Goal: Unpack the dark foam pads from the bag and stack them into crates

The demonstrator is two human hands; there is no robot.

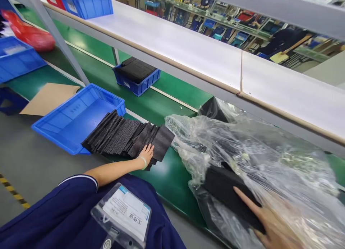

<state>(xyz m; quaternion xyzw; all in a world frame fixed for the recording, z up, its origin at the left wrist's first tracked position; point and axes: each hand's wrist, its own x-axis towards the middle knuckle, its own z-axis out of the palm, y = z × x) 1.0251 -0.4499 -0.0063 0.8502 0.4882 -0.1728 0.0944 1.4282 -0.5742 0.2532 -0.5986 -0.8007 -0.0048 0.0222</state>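
Observation:
My left hand [146, 154] lies with its fingers stretched out on a fanned row of thin black foam sheets [118, 137]. The row leans over on the green bench, and its left end meets the rim of a blue bin [58, 135]. At the lower right, my right hand [277, 220] is partly blurred. Its index finger and thumb are apart against a black foam block [229, 188], which sticks out of a clear plastic bag [293, 170]. The plastic hides part of this block, and the remaining fingers of that hand are hard to make out.
Behind the row stands a smaller blue bin [137, 78] filled with black foam pieces. A white shelf [172, 38] runs above the green bench [172, 184], held by a grey post [59, 40]. Brown cardboard [50, 98] and another blue bin [18, 60] are at the left.

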